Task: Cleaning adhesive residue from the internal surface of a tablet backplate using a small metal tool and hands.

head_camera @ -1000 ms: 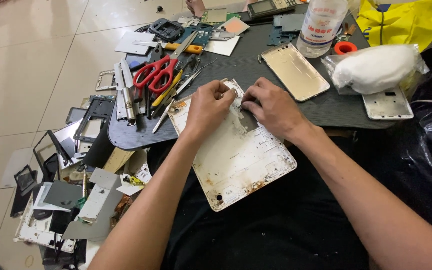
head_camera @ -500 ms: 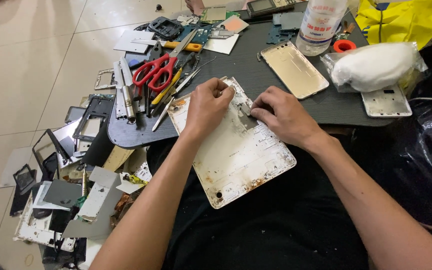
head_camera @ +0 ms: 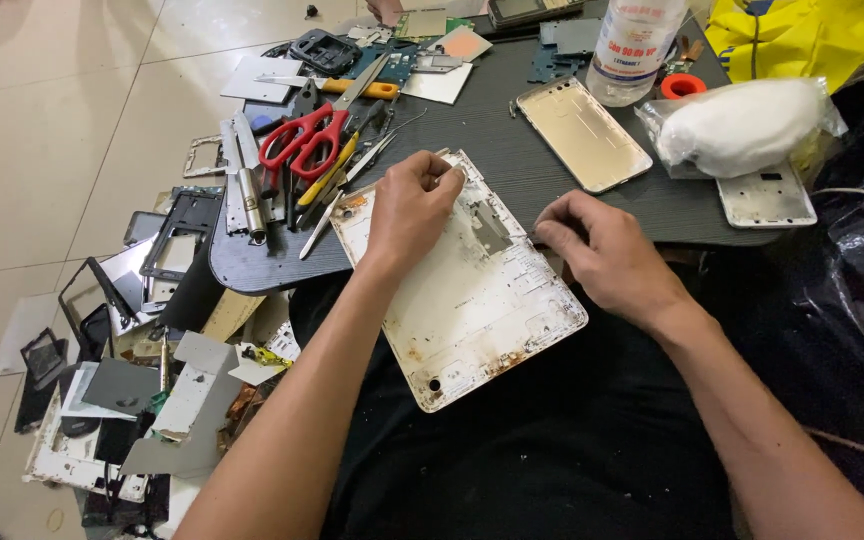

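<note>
The left hand (head_camera: 410,208) is held over the upper edge of a white tablet back shell (head_camera: 462,290), the forearm stretched up from the lower left and the wrist bent slightly down; its fingers (head_camera: 439,180) are curled together into a loose fist, thumb pressed against the forefinger at the shell's top rim, and whether anything small is pinched there cannot be told. The right hand (head_camera: 607,258) is laid at the shell's right edge, the forearm brought in from the lower right; its fingers (head_camera: 560,222) are drawn together, tips closed on what looks like a thin dark tool or strip, too small to be identified. The shell is propped tilted, its upper end resting on the near edge of the dark tabletop (head_camera: 512,150) and its lower end carried over the lap, which is covered in black cloth. Its inner face is turned up: off-white, scuffed, stained brown along the edges and the lower corners, with a grey rectangular patch near the middle and a small round hole at the lower corner. Red-handled scissors (head_camera: 302,137) and other hand tools are spread to the left on the tabletop, a gold phone back cover (head_camera: 582,133) lies beyond the right hand, and a white wad in a clear bag (head_camera: 742,125) is seen at the right.
</note>
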